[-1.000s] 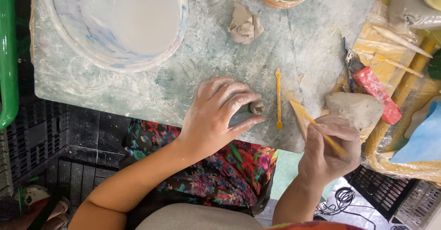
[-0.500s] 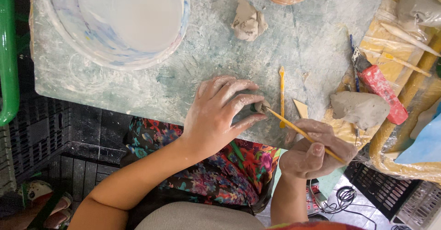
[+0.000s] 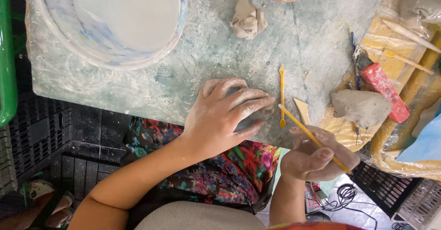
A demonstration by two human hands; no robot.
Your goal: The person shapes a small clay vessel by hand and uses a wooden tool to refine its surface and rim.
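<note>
Two hands on clay-smeared board (image 3: 183, 87) | left hand (image 3: 225, 117) cupped over small grey clay piece (image 3: 268, 112) | right hand (image 3: 319, 159) pinching thin yellow stick tool (image 3: 312, 138), tip beside left fingertips (image 3: 264, 103)

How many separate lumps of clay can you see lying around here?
2 in plain sight: a small crumpled lump on the board's far side, and a bigger grey lump on yellow plastic at right. Another small piece may be hidden under the left hand.

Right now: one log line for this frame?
left hand: flat on board, covering small clay piece | right hand: holds yellow stick, tip at left fingers | spare tool: between hands
</note>
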